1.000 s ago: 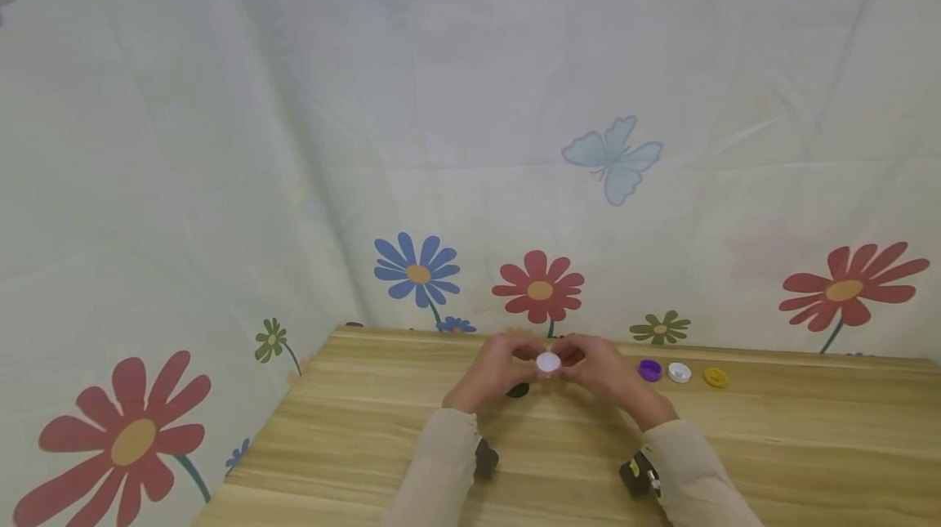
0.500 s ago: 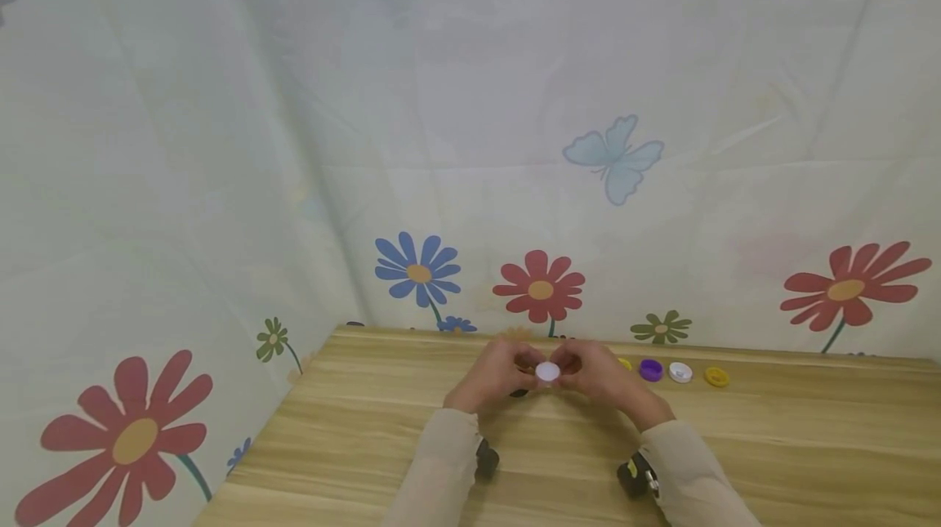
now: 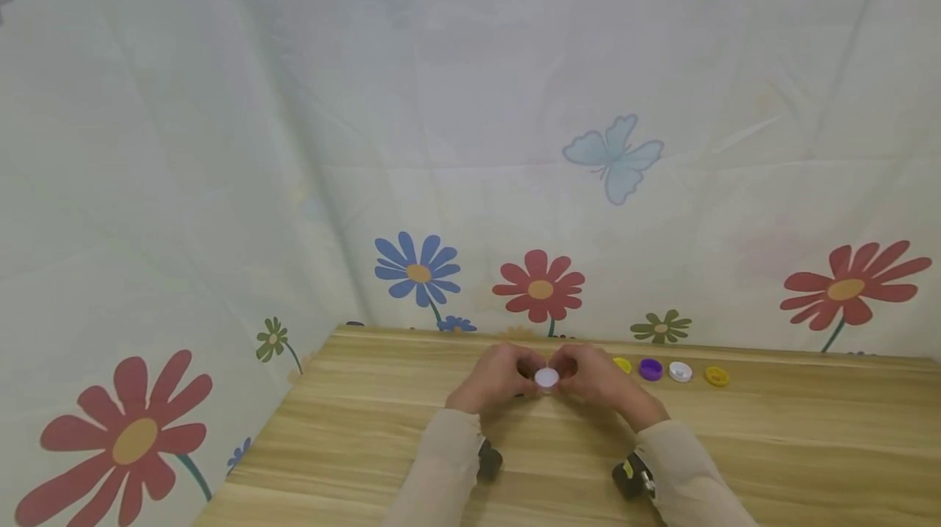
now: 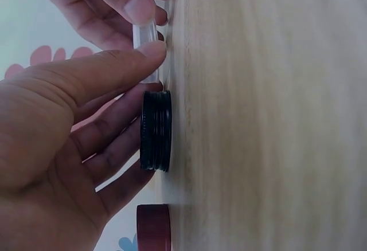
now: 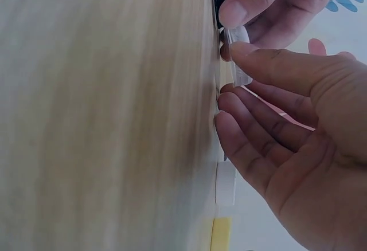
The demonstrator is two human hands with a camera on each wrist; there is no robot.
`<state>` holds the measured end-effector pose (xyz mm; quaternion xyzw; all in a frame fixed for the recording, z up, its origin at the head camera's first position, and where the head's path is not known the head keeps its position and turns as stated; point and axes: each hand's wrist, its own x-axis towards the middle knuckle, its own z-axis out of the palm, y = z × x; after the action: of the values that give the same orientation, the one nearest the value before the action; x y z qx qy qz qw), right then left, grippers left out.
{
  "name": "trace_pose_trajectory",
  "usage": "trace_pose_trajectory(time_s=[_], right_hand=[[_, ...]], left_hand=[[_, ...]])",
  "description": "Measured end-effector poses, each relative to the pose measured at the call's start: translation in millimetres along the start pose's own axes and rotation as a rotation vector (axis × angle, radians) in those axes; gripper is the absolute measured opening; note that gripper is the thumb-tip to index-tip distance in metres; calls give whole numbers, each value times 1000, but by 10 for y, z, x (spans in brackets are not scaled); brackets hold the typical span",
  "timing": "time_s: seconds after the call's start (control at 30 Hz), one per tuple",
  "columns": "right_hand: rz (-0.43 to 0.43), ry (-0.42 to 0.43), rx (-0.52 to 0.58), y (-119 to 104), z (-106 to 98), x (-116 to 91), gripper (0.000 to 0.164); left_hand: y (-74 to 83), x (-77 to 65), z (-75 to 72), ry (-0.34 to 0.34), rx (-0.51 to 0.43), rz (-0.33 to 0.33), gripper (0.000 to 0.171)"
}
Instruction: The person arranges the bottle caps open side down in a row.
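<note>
A small round bottle cap (image 3: pixel 546 377), white on top with a clear ribbed side, is between both hands just above the wooden table. My left hand (image 3: pixel 494 380) pinches its left edge with thumb and fingers. From the other side my right hand (image 3: pixel 597 377) pinches the right edge. In the left wrist view a black ridged lid (image 4: pixel 156 130) stands beside the left hand's fingers, and a dark red cap (image 4: pixel 153 228) is farther along. The right wrist view shows a white cap (image 5: pixel 226 183) and a yellow cap (image 5: pixel 221 234) beyond the right hand's fingers.
Right of the hands, a bright yellow cap (image 3: pixel 622 365), a purple cap (image 3: pixel 650 369), a white cap and a darker yellow cap (image 3: pixel 716 377) lie in a row near the table's back edge. Behind rises a flowered cloth backdrop (image 3: pixel 470 143).
Both hands have brought the cap slightly down and toward me. The bright yellow cap has come into view beside the right hand, while the black lid is now mostly hidden in the head view.
</note>
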<state>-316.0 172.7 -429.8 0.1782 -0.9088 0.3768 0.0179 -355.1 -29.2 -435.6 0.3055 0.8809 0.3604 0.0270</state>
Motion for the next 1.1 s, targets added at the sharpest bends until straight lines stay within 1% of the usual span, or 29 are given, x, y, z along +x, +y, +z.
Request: trace_pose_trajectory(time_s=[0.17,0.4,0.6,0.9,1.03,1.1], right_hand=[[16,1,1,-28,5,-13,22],[33,1,-8,-45,11,-24,21],[35,5,-16,-51,12,-23,21],[39,2,-15,-64,0,-13,22],[37,4,-11,-62,-6,-12,25],[25,7,-11,-59,-10,-16,27]], left_hand=[[-5,-2,13,-1,9,9,22],[21,-9,19,-4,52,-5,24],[32,-9,14,-5,82,13,25],[60,-17,1,3,81,6,25],[71,-19,3,6,72,2,28],[80,-22,8,9,72,-14,30]])
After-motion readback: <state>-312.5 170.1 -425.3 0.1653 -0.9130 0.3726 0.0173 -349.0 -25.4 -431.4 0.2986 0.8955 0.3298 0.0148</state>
